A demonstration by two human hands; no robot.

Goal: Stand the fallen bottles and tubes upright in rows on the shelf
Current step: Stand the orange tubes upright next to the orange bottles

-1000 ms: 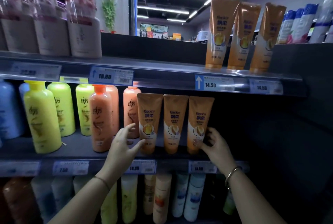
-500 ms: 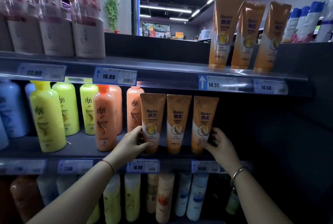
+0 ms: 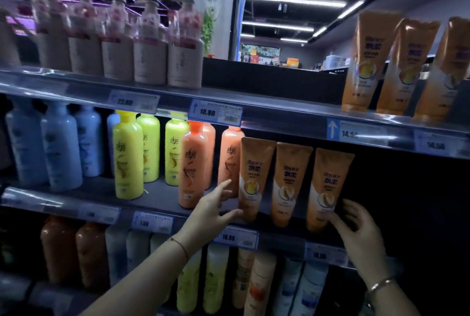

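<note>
Head view shows three tubes upright in a row on the middle shelf, left hand open-fingered touching the first, right hand gripping the third — nearly done, nothing visibly fallen.

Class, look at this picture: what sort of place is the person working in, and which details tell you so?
Most likely a shop's hair-care aisle: printed price tags line the shelf edges, and matching orange tubes and yellow bottles stand in rows.
</note>
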